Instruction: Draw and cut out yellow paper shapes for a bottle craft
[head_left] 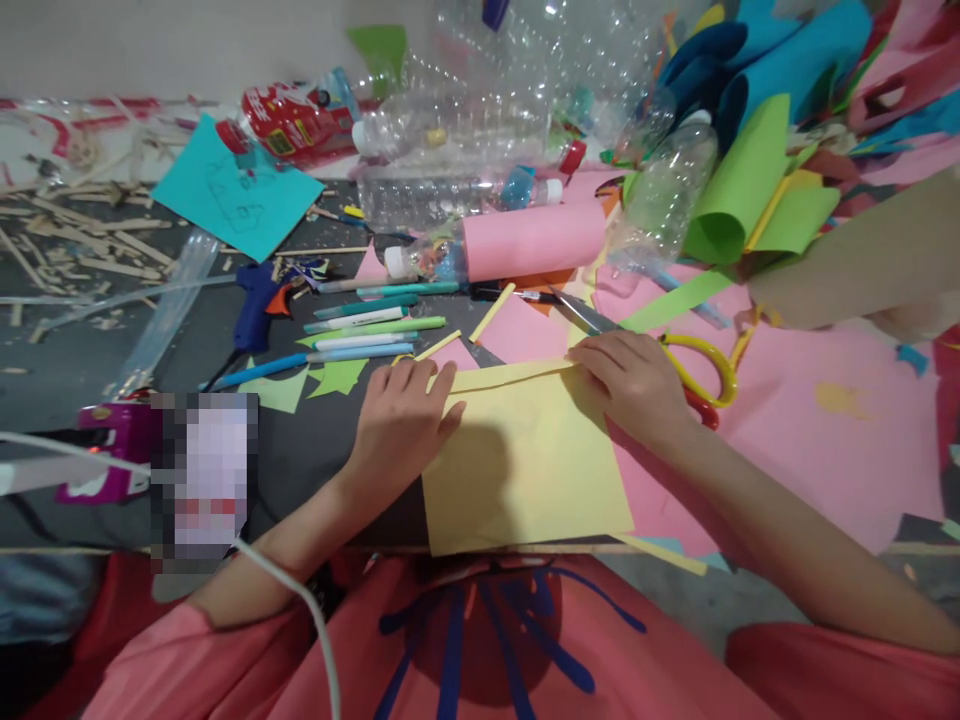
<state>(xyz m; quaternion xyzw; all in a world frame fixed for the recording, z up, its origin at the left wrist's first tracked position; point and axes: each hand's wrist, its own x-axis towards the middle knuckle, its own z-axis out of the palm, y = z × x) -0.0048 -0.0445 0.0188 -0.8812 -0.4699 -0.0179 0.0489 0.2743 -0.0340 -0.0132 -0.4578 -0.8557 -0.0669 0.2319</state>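
A pale yellow sheet of paper (525,460) lies before me at the table's front edge, its far edge folded over in a narrow strip. My left hand (409,415) grips the left end of that strip, fingers bent over it and thumb apart. At the other end, my right hand (630,385) pinches the fold with fingers curled; the thumb is hidden. Just beyond my right hand lie scissors (701,365) with yellow and red handles, blades pointing away to the left. Pink paper (825,420) spreads under the yellow sheet's right side.
Several markers (367,320) and a blue glue gun (253,305) lie left of centre. A phone (214,470) with a white cable sits by my left forearm. Clear plastic bottles (465,130) crowd the back, near a pink-wrapped bottle (532,243). Wood sticks (90,235) litter the far left.
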